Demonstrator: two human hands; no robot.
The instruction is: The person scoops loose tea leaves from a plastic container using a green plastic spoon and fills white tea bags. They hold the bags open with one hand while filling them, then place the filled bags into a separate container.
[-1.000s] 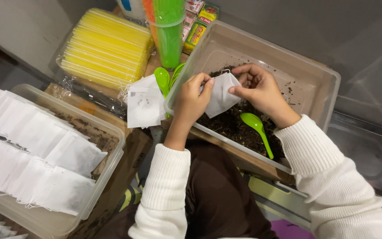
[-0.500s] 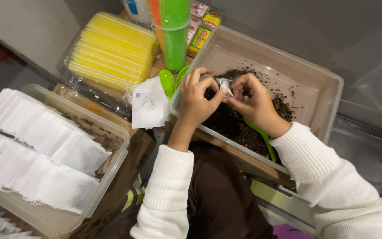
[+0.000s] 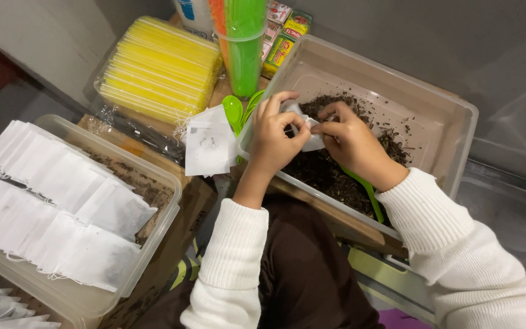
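Note:
Both hands hold one small white filter bag (image 3: 308, 129) above a clear plastic tub (image 3: 458, 131) of dark loose tea leaves (image 3: 327, 173). My left hand (image 3: 275, 137) pinches the bag's left side, and my right hand (image 3: 351, 140) pinches its right side, fingers curled at the bag's mouth. The bag is crumpled between the fingers. A green plastic spoon (image 3: 366, 192) lies in the leaves under my right wrist.
A stack of empty white bags (image 3: 208, 143) lies left of the tub beside green spoons (image 3: 234, 113). A clear tub (image 3: 159, 183) at the left holds rows of filled white bags (image 3: 50, 207). Behind are a yellow packet bundle (image 3: 156, 67) and green cups (image 3: 245, 45).
The bag was spread open flat between the hands; now it is bunched up and the hands have drawn closer together over the leaves.

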